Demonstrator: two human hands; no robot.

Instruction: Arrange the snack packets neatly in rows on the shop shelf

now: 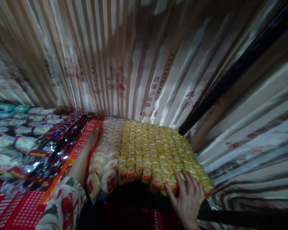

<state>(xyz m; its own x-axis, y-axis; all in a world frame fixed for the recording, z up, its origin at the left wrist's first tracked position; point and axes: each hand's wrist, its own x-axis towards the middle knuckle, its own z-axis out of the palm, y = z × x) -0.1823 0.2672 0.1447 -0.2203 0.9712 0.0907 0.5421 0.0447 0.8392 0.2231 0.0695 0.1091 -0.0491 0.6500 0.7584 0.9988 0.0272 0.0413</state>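
– Well, can any of the writing be read?
– Not really. The striped sheets (158, 64) standing behind carry columns of red characters, too blurred to make out. Each of the yellow packs (156, 147) has a small red label on its front, and so do the pale round packs (108, 150) beside them. The print is too small to read.
– Where do those packs lie against the hands?
– The yellow packs form a flat block straight ahead, with the pale ones in rows along its left edge, touching it. The right hand (187, 196) lies palm down on the block's near right corner. Its fingers (177, 180) are spread wide and flat over the front packs, gripping nothing.
– And the other one?
– The left hand (92, 137) reaches further in. It sits against the left side of the pale rows, between them and an orange box (78, 148). How its fingers are set I cannot tell.
– The arms?
– The left forearm is stretched forward, bare below a floral sleeve (64, 204). The right wrist is bent in from the lower right. Dark foil packets (55, 150) lie left of the orange box.
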